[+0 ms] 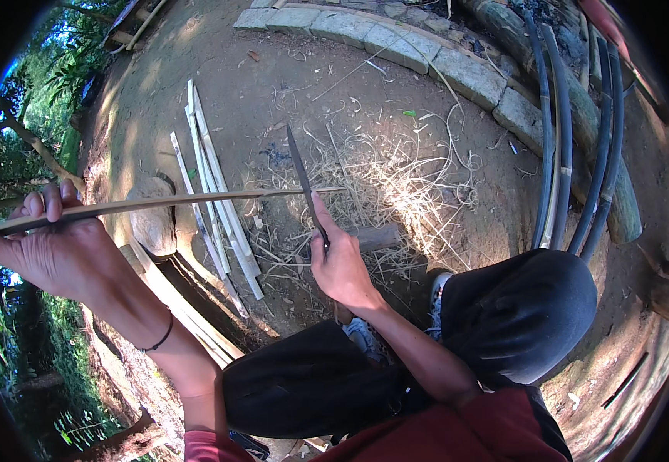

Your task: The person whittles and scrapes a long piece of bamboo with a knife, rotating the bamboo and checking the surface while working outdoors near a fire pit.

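while the left hand (pixel 57 250) is closed around one end of a long, narrow bamboo strip (pixel 196 199), its fingers curled over the top and its thumb pointing outward, the right hand (pixel 342 266) is clamped on the handle of a dark-bladed knife (pixel 299 163), index finger laid along it. the strip is held above the ground, running from the left palm across to the right, and its thinner end passes the blade just above the right index finger; whether the edge is biting into it, i cannot tell.

below the strip, several pale split bamboo slats (pixel 239 239) lie side by side on the dirt, near a rounded stump-like piece (pixel 153 219). a heap of curly pale shavings (pixel 427 192) spreads beyond the right hand, around a short wooden block (pixel 377 237). to the right, dark bamboo poles (pixel 562 154) lie across a thick log (pixel 623 208), and a curved row of stone blocks (pixel 404 50) borders the far ground. the person wears black trousers (pixel 527 316), a maroon top (pixel 457 427) and a thin dark band (pixel 168 331) at the left wrist.
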`<state>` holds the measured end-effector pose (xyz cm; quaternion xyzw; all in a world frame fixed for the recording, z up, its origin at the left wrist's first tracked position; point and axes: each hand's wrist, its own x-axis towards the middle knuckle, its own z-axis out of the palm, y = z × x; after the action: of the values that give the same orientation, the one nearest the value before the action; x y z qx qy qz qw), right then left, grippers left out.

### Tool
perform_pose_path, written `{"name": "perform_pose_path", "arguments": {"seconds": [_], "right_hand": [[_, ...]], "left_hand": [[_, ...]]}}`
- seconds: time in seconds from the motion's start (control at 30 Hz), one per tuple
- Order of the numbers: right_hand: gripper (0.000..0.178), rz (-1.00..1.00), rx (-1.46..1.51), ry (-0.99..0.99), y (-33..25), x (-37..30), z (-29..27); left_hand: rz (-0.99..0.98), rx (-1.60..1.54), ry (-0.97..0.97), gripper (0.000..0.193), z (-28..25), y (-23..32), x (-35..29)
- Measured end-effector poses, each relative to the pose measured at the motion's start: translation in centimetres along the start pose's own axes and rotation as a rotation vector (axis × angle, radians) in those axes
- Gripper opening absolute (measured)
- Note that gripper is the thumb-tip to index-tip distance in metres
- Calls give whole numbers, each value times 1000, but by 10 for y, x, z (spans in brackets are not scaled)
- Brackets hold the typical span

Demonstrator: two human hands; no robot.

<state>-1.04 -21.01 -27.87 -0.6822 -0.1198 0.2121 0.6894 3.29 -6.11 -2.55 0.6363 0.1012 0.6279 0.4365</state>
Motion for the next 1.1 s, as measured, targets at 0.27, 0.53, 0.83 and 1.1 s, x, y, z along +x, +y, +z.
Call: {"name": "perform_pose_path", "arguments": {"seconds": [0.27,0.53,0.83,1.1], "right_hand": [[60,-10,195,-180,-83,-19,-19],[64,-17,-12,-65,-41,-11,-9],[64,-110,65,-70,-52,-21,-10],[61,-176,61,-115,-75,-30,-15]], "left_hand": [[-140,-166,-211,26,-7,5,7],[-99,-80,-143,25,7,15,-8],[-87,-15,-46,32,17,10,-20],[-84,-21,7,34,24,21,-32]]}}
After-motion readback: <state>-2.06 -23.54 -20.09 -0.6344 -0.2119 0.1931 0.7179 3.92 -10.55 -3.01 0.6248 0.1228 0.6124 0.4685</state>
